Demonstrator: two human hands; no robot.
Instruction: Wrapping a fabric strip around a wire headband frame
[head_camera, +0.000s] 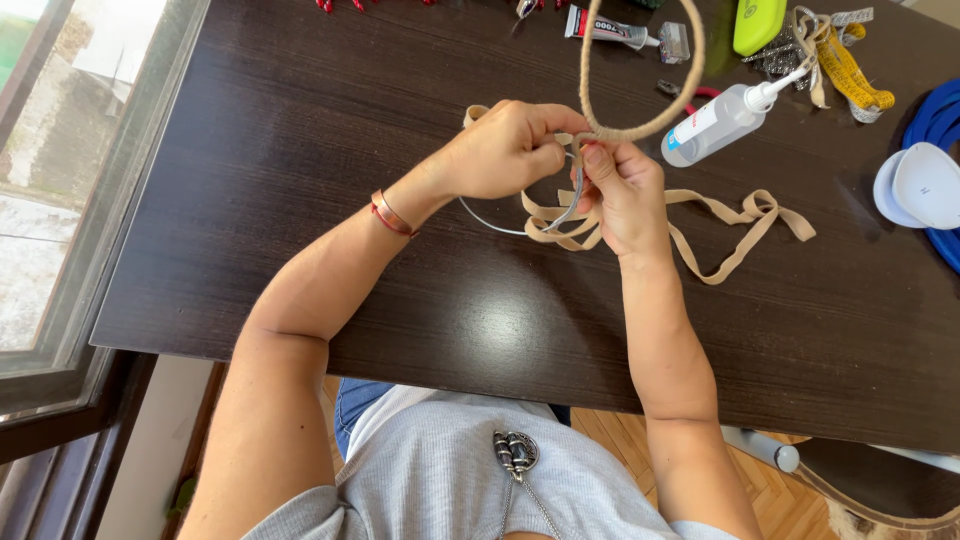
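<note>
Over a dark wooden table (300, 150) I hold a metal ring (640, 125). Its upper part is wrapped in beige cord, its lower part is bare wire (490, 222). My left hand (505, 150) pinches the beige ribbon (745, 215) against the ring at the point where the wrapping ends. My right hand (625, 195) grips the ring just beside it, thumb on the wrapped part. The loose ribbon lies in loops below my hands and trails off to the right across the table.
A clear glue bottle (715, 122) lies right of the ring. Behind it are a small glue tube (610, 30), a yellow tape measure (850, 70), a lime-green object (758, 22) and metal bits. A white cap (925, 185) and blue cord (935, 120) sit far right. A window (60, 180) is at left.
</note>
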